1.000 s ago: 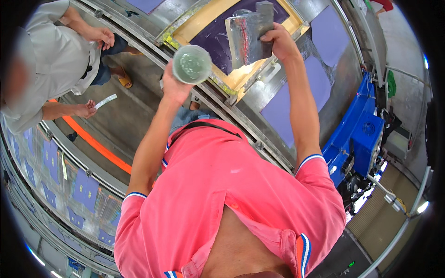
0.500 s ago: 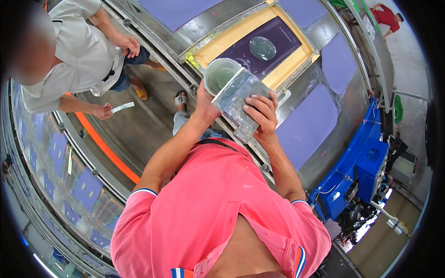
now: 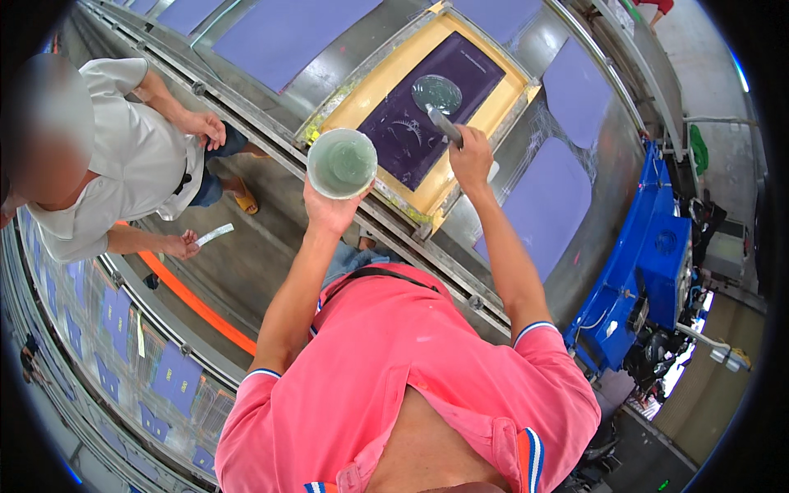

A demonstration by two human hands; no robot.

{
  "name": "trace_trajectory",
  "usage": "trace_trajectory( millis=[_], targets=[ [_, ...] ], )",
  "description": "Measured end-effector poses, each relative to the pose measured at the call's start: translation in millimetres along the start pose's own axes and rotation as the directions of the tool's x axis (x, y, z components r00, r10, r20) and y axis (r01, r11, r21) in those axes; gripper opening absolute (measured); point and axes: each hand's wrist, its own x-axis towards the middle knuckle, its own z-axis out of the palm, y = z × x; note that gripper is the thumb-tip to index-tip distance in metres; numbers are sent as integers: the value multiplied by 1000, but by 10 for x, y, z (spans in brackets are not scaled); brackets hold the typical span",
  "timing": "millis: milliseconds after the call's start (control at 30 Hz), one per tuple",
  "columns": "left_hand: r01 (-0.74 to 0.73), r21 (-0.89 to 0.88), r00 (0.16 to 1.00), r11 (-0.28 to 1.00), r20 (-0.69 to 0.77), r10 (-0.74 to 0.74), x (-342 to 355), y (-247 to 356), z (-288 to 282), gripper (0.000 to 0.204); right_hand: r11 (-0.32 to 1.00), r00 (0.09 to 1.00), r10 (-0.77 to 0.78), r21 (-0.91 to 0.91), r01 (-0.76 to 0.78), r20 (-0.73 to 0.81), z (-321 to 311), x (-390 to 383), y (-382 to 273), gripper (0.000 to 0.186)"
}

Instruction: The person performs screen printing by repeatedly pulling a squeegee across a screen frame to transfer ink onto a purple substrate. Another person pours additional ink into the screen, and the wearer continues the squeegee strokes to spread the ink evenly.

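My left hand (image 3: 333, 209) is wrapped round a whitish tub (image 3: 316, 171) with a little pale green, glossy paste (image 3: 352, 168) in its bottom. In my right hand (image 3: 471, 158) is a grey scraper (image 3: 445, 126), now seen nearly edge-on. Its far end reaches toward a round, shiny puddle of paste (image 3: 436, 94) on the dark purple panel of a screen-printing frame (image 3: 341, 107); whether it touches cannot be made out. The frame has a yellowish border and lies on the metal table, just beyond my hands. The tub is held at the frame's near left corner.
Lilac sheets (image 3: 546, 201) lie on the metal table around the frame. A metal rail (image 3: 271, 140) edges the table's near side. At left a co-worker in a pale shirt (image 3: 123, 148) holds a pale strip (image 3: 215, 235). A blue machine (image 3: 649, 271) stands at right.
The scraper has come away from the tub's rim and moved right, over the frame, turning edge-on. The tub has shifted left and down, its opening now facing up toward me.
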Motion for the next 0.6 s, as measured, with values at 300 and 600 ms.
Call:
trace_trajectory(
  millis=[300, 600],
  targets=[
    [-41, -13, 999, 999, -20, 40, 368, 211, 52, 51, 939, 978, -81, -316, 139, 190, 930, 258, 48, 35],
    [16, 65, 999, 998, -32, -14, 1224, 241, -6, 55, 884, 894, 336, 229, -408, 295, 185, 878, 481, 35]
  ],
)
